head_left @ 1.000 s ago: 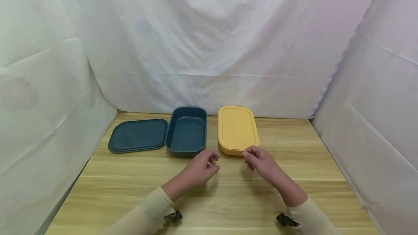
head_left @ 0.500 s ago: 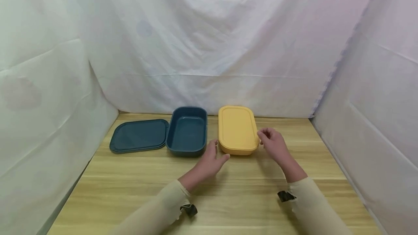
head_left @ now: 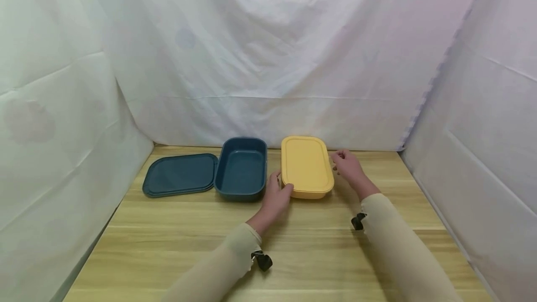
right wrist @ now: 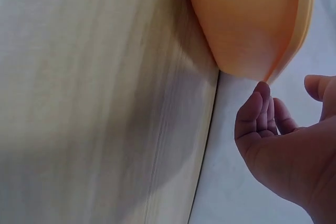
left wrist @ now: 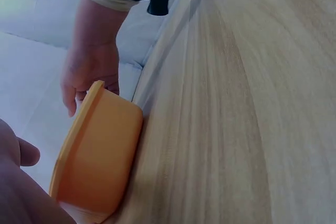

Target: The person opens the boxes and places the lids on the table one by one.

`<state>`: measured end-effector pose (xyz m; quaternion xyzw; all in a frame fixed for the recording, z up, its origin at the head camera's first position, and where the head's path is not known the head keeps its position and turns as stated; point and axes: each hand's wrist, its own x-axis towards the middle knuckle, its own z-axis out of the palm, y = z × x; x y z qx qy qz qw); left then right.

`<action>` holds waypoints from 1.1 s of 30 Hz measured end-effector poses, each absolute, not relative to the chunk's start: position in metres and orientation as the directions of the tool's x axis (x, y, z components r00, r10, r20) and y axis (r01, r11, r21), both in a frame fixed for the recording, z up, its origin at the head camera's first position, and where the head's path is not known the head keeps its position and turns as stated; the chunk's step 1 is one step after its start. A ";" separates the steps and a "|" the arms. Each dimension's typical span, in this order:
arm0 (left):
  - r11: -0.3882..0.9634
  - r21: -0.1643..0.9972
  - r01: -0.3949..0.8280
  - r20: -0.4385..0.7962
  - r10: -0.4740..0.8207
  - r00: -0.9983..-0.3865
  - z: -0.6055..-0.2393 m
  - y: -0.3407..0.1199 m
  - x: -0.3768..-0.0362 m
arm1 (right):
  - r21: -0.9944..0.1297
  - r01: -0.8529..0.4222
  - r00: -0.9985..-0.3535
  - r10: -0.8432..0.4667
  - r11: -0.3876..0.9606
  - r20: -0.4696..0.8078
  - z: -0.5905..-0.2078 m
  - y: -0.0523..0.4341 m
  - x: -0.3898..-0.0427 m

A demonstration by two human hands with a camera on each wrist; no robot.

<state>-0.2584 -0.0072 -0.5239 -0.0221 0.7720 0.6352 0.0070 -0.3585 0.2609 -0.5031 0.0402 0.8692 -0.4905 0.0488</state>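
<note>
We see 2 hands at the yellow box (head_left: 307,166), which sits lid-on at the back of the wooden desk (head_left: 293,246), close to the white cloth backdrop (head_left: 268,59). The left hand (head_left: 278,195) is at the box's near left corner, thumb lying against the lid's edge and the fingers reaching up along its left side; they look loosely extended, touching rather than wrapped around it. The right hand (head_left: 347,166) is at the far right side of the box, fingers gently curled, the tips right at the lid's rim. In the right wrist view that hand (right wrist: 286,145) shows a curved palm with one fingertip just at the rim of the yellow box (right wrist: 252,19), clamped on nothing. In the left wrist view the yellow box (left wrist: 97,156) fills the lower left, with the right hand (left wrist: 92,74) behind its far edge.

Just left of the yellow box stands the open blue box (head_left: 242,168), the 2 close but apart. The blue lid (head_left: 179,175) lies flat beside it, its edge meeting the blue box's left wall. Cream sleeves (head_left: 398,246) cover both forearms.
</note>
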 end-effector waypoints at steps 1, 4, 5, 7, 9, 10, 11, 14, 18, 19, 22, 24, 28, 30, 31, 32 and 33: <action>0.198 0.979 -0.040 -0.033 -0.036 -0.999 -0.526 -0.006 -0.260 | -0.853 0.116 -0.992 0.013 0.509 -0.127 -0.503 0.260 -0.362; 0.203 0.979 -0.026 -0.013 -0.065 -0.998 -0.531 -0.003 -0.264 | -0.864 0.118 -0.990 -0.012 0.490 -0.142 -0.503 0.258 -0.372; 0.198 0.980 -0.023 -0.008 -0.073 -0.997 -0.532 -0.003 -0.265 | -0.866 0.116 -0.989 -0.023 0.487 -0.145 -0.503 0.257 -0.375; 0.190 0.982 -0.022 -0.005 -0.090 -0.996 -0.534 -0.001 -0.266 | -0.868 0.108 -0.988 -0.041 0.485 -0.146 -0.502 0.255 -0.381; 0.174 0.984 -0.025 -0.007 -0.105 -0.994 -0.534 0.001 -0.266 | -0.869 0.110 -0.988 -0.045 0.483 -0.150 -0.502 0.254 -0.386; 0.168 0.985 -0.029 -0.009 -0.114 -0.993 -0.534 0.002 -0.266 | -0.865 0.111 -0.987 -0.048 0.488 -0.154 -0.502 0.253 -0.388; 0.165 0.986 -0.031 -0.010 -0.124 -0.992 -0.534 0.003 -0.266 | -0.863 0.115 -0.986 -0.051 0.491 -0.161 -0.502 0.253 -0.390; 0.143 0.989 -0.040 -0.017 -0.156 -0.988 -0.535 0.006 -0.265 | -0.858 0.137 -0.981 -0.051 0.496 -0.186 -0.502 0.252 -0.397; 0.102 0.993 -0.061 -0.040 -0.198 -0.979 -0.536 0.008 -0.267 | -0.856 0.151 -0.978 -0.051 0.494 -0.202 -0.502 0.250 -0.404; 0.089 0.994 -0.063 -0.044 -0.207 -0.977 -0.536 0.009 -0.267 | -0.860 0.155 -0.978 -0.046 0.487 -0.202 -0.502 0.249 -0.405; 0.043 0.997 -0.062 -0.051 -0.218 -0.975 -0.538 0.009 -0.270 | -0.862 0.162 -0.979 -0.034 0.479 -0.203 -0.501 0.249 -0.410; 0.016 0.998 -0.056 -0.051 -0.221 -0.974 -0.540 0.009 -0.271 | -0.861 0.176 -0.977 -0.022 0.477 -0.212 -0.501 0.249 -0.414; 0.004 0.998 -0.067 -0.064 -0.232 -0.971 -0.542 0.010 -0.273 | -0.850 0.204 -0.971 -0.011 0.485 -0.239 -0.501 0.250 -0.419; 0.003 0.997 -0.073 -0.070 -0.242 -0.968 -0.543 0.010 -0.273 | -0.843 0.210 -0.968 -0.015 0.495 -0.250 -0.501 0.250 -0.421; -0.002 0.997 -0.074 -0.072 -0.246 -0.967 -0.543 0.010 -0.273 | -0.841 0.213 -0.967 -0.014 0.498 -0.253 -0.501 0.250 -0.422; -0.015 0.997 -0.076 -0.077 -0.249 -0.965 -0.543 0.011 -0.273 | -0.838 0.213 -0.967 -0.014 0.502 -0.255 -0.501 0.250 -0.422; -0.032 0.997 -0.077 -0.083 -0.250 -0.965 -0.543 0.011 -0.273 | -0.836 0.216 -0.966 -0.013 0.504 -0.258 -0.501 0.250 -0.423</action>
